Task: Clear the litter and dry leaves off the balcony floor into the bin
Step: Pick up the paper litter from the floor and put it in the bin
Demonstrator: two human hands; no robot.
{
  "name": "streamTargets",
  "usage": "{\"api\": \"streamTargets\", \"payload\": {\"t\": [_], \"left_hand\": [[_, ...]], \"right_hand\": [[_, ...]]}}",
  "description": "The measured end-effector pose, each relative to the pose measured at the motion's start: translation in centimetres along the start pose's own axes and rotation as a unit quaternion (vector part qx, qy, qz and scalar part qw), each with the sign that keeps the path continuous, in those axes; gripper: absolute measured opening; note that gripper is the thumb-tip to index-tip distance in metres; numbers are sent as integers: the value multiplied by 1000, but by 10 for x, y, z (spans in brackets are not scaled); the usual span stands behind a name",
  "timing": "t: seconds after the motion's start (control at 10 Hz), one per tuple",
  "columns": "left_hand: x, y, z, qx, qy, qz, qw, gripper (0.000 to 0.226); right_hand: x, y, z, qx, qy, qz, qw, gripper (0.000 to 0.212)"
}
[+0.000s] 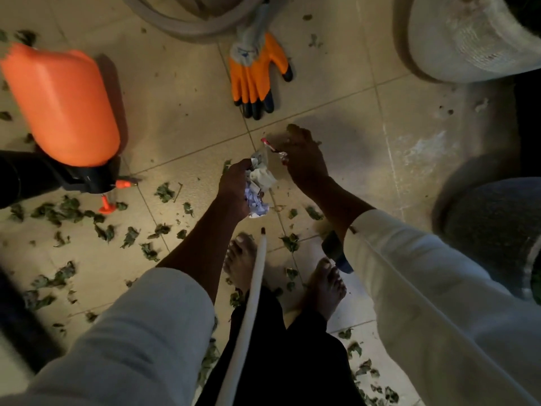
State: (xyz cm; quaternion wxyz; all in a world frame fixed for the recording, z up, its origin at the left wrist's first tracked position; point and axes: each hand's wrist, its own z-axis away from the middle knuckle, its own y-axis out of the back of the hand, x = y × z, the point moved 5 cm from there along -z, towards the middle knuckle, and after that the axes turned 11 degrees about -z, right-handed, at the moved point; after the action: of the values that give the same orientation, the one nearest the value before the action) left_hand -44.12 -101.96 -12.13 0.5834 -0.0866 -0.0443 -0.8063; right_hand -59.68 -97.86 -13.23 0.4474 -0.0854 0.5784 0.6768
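One wad of crumpled white paper litter [259, 186] is gripped in the left hand [234, 186]; one foil wrapper [273, 149], red-tipped, is pinched by the right hand [304, 159]. Many dry leaves [73, 212] are scattered over the tiled floor [336, 118], thickest near left. One orange glove [254, 71] lies far.

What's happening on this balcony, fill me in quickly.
A person is bent over the tiled floor picking up litter by hand. The left hand grips a wad of crumpled paper scraps, and the right hand pinches a foil wrapper beside it. Dry leaves are scattered over the tiles. An orange sprayer bottle lies on its side, an orange work glove lies on the floor, and a white stick leans between the bare feet. No bin is clearly in view.
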Motion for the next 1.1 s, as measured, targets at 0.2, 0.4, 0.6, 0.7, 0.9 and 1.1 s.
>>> {"api": "streamTargets", "payload": {"t": [0.2,0.4,0.6,0.7,0.9,1.1], "left_hand": [[3,25,-8,-1,7,13,1000,18],[10,33,16,19,-7,86,996,23],[20,29,96,43,-47,186,981,19],[28,21,155,23,-73,207,975,26],[49,8,301,-18,-116,336,935,53],[61,7,431,-21,-171,353,920,50]], "right_hand": [[10,-22,-7,-92,-3,87,992,28],[-22,6,6,-9,-167,-191,967,9],[-108,49,55,36,-273,-428,861,28],[-153,87,80,33,-297,-500,813,16],[-252,175,125,-58,-295,-545,783,26],[-347,275,176,-94,-249,-457,849,24]]}}
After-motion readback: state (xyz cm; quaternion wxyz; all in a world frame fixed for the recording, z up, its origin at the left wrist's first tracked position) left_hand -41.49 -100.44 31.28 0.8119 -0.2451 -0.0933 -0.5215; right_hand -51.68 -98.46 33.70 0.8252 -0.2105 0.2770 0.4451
